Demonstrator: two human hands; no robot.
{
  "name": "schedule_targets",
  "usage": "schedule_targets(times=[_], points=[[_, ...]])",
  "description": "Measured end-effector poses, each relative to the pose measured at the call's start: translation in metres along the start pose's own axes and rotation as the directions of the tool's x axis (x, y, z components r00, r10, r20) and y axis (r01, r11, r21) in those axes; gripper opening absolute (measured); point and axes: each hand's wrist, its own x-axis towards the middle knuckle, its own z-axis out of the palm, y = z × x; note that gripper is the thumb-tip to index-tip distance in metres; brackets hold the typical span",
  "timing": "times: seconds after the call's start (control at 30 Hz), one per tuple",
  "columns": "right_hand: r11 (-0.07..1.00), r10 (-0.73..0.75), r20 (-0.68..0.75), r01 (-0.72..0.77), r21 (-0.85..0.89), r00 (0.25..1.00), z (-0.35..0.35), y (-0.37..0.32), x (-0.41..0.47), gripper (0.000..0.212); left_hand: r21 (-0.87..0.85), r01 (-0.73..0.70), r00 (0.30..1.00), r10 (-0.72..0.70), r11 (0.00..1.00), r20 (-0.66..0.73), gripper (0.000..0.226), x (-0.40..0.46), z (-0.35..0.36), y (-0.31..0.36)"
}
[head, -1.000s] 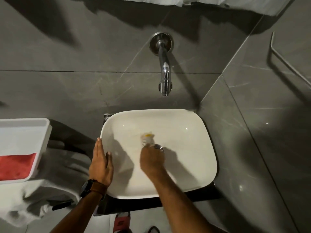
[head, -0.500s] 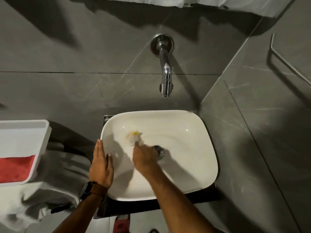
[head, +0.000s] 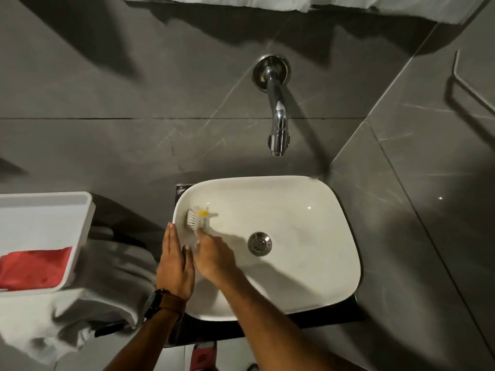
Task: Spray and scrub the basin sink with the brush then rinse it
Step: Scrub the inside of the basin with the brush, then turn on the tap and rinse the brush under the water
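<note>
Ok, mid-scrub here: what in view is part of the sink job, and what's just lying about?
In the job:
brush, held in the right hand
sink, rim steadied by the left hand
tap, for the rinse; no water visible
drain

Lying about:
white tray with a red cloth
grey towel under it
wall rail

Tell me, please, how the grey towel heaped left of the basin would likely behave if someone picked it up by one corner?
The towel lies in soft rumpled folds, so it would probably hang limp rather than hold any shape. The white tray appears to rest on it, so pulling could drag or tip that tray. It looks light for its bulk, unless damp.
</note>
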Motion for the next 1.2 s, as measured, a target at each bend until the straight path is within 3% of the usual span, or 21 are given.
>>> schedule_targets(times=[0.1, 0.2, 0.3, 0.33, 0.4, 0.47, 0.53, 0.67, 0.73, 0.87, 1.2], points=[[0.993, -0.011, -0.002, 0.011, -0.114, 1.000, -0.002, 0.021, -0.022, 0.048, -0.006, -0.006, 1.000, 0.006, 1.000, -0.011, 0.061, -0.001, 0.001, -0.001], [0.938, 0.238, -0.105, -0.256, -0.233, 0.966, -0.034, 0.086, -0.045, 0.055, -0.028, 0.004, 1.000, -0.004, 1.000, -0.001, 0.064, -0.002, 0.000, -0.002], [0.825, 0.393, -0.339, -0.491, -0.280, 0.855, -0.069, 0.137, -0.075, 0.042, -0.061, -0.014, 1.000, 0.015, 0.998, 0.013, 0.066, -0.003, 0.000, -0.001], [0.810, 0.422, -0.353, -0.522, -0.267, 0.835, -0.078, 0.145, -0.083, 0.039, -0.058, -0.014, 0.999, 0.016, 0.998, 0.028, 0.067, -0.004, -0.001, 0.000], [0.815, 0.500, -0.250, -0.548, -0.189, 0.829, -0.088, 0.154, -0.096, 0.037, 0.017, 0.001, 0.998, -0.002, 1.000, 0.065, 0.072, -0.004, -0.004, 0.004], [0.832, 0.549, -0.107, -0.554, -0.019, 0.829, -0.095, 0.152, -0.107, 0.038, 0.153, -0.023, 0.999, 0.016, 0.988, 0.045, 0.077, -0.002, -0.012, 0.017], [0.817, 0.550, -0.038, -0.528, 0.230, 0.834, -0.106, 0.141, -0.116, 0.033, 0.163, -0.094, 0.995, 0.096, 0.982, -0.006, 0.073, 0.007, -0.022, 0.042], [0.726, 0.529, -0.094, -0.393, 0.564, 0.843, -0.135, 0.110, -0.120, 0.019, -0.279, -0.170, 0.982, 0.185, 0.945, 0.028, 0.035, 0.044, -0.042, 0.129], [0.676, 0.507, -0.148, -0.285, 0.679, 0.849, -0.150, 0.092, -0.117, 0.017, -0.395, -0.211, 0.968, 0.248, 0.894, 0.046, 0.027, 0.064, -0.051, 0.178], [0.585, 0.492, -0.205, -0.146, 0.798, 0.846, -0.179, 0.060, -0.113, 0.017, -0.552, -0.239, 0.936, 0.341, 0.799, 0.087, 0.022, 0.086, -0.059, 0.244], [0.275, 0.456, 0.009, -0.151, 0.949, 0.890, -0.188, 0.045, -0.105, 0.011, -0.716, -0.105, 0.959, 0.262, 0.690, 0.112, 0.021, 0.097, -0.052, 0.256]])
